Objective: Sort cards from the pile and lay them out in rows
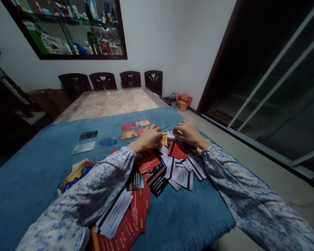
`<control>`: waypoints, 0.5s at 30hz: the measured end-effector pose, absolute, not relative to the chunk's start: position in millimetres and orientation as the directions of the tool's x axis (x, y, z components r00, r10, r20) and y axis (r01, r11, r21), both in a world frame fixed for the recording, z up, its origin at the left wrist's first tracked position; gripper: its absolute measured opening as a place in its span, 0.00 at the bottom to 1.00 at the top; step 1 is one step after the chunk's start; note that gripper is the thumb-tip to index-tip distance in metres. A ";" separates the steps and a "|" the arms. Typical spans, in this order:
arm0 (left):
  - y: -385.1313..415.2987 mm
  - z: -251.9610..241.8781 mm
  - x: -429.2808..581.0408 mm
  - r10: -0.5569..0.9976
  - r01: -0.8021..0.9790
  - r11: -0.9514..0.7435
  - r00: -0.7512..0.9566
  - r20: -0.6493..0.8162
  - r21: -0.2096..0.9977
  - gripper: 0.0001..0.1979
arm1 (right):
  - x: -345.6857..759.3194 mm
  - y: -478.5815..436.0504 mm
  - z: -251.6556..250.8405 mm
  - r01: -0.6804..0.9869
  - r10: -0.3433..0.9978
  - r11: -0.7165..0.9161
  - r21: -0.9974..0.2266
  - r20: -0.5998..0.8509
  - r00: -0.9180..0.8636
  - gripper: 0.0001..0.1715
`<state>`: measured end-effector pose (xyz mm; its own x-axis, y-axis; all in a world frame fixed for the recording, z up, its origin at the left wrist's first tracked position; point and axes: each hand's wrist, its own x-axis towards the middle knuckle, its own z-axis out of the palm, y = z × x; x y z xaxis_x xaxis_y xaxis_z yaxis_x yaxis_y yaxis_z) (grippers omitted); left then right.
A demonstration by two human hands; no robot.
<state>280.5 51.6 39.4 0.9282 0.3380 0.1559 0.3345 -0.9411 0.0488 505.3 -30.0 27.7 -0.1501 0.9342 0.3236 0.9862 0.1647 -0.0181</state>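
My left hand (151,136) is over the far left side of a loose pile of plastic cards, fingers curled down, with a yellow card (164,138) beside its fingertips. Whatever is under those fingers is hidden. Across a small gap, my right hand (187,133) is bent over the far right side of the pile, its fingers closed at the edge of a white card (171,135). Between my forearms lie a bright red card (177,150), a black striped card (157,181) and several white striped cards (184,177), overlapping at various angles.
Beyond my left hand, separate cards lie face up: a black card (88,135), a silver card (84,147), a blue card (108,142) and a gold card (129,135). More red cards (138,205) spread under my left forearm. The blue cloth (183,212) ends at the table's right edge.
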 end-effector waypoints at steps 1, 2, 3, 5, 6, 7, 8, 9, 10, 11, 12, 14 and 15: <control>49.8 37.5 282.9 0.326 0.321 -0.945 0.933 0.151 0.055 0.09 | 508.0 -32.2 24.1 0.986 0.933 0.166 -0.035 0.330 -0.145 0.14; 47.9 35.4 285.0 0.315 0.309 -0.949 0.938 0.148 0.062 0.09 | 510.4 -34.3 20.6 0.984 0.932 0.171 -0.053 0.333 -0.144 0.14; 46.0 33.1 286.7 0.304 0.296 -0.952 0.941 0.147 0.071 0.09 | 512.4 -36.3 17.0 0.981 0.931 0.182 -0.072 0.335 -0.148 0.13; 42.3 28.0 289.8 0.277 0.266 -0.960 0.949 0.152 0.091 0.10 | 515.8 -39.6 10.2 0.968 0.925 0.225 -0.110 0.337 -0.176 0.13; 40.5 25.3 291.2 0.259 0.245 -0.964 0.953 0.155 0.103 0.11 | 517.1 -40.8 7.2 0.958 0.919 0.256 -0.129 0.340 -0.199 0.13; 38.8 22.6 292.5 0.236 0.219 -0.969 0.959 0.160 0.114 0.11 | 518.1 -41.8 4.5 0.946 0.912 0.290 -0.147 0.342 -0.227 0.13; 37.2 20.0 293.8 0.210 0.190 -0.974 0.964 0.166 0.126 0.11 | 518.9 -42.5 2.4 0.932 0.904 0.325 -0.162 0.342 -0.255 0.13; 35.5 17.7 294.9 0.183 0.160 -0.978 0.968 0.175 0.137 0.12 | 519.4 -43.1 0.6 0.919 0.897 0.355 -0.174 0.340 -0.282 0.13; 33.8 15.8 295.8 0.153 0.127 -0.981 0.971 0.182 0.146 0.12 | 519.7 -43.5 -0.6 0.908 0.892 0.378 -0.182 0.336 -0.304 0.13; 32.1 14.3 296.4 0.122 0.094 -0.984 0.974 0.190 0.152 0.13 | 519.7 -43.9 -1.5 0.901 0.888 0.392 -0.186 0.331 -0.319 0.14; 30.4 13.2 296.6 0.093 0.062 -0.986 0.976 0.197 0.155 0.14 | 519.6 -44.3 -2.1 0.897 0.886 0.401 -0.187 0.326 -0.329 0.14; 27.2 12.5 296.2 0.039 0.008 -0.989 0.978 0.205 0.146 0.16 | 519.2 -45.0 -2.9 0.892 0.884 0.413 -0.186 0.316 -0.344 0.14; 25.9 12.6 295.6 0.019 -0.009 -0.991 0.979 0.204 0.136 0.17 | 519.0 -45.4 -3.3 0.888 0.882 0.421 -0.188 0.313 -0.352 0.14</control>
<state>295.6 25.9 12.6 0.9787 0.0188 0.2043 -0.0095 -0.9906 0.1363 519.0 -45.4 -3.3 -0.3518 0.8820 0.3135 0.8876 0.4207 -0.1877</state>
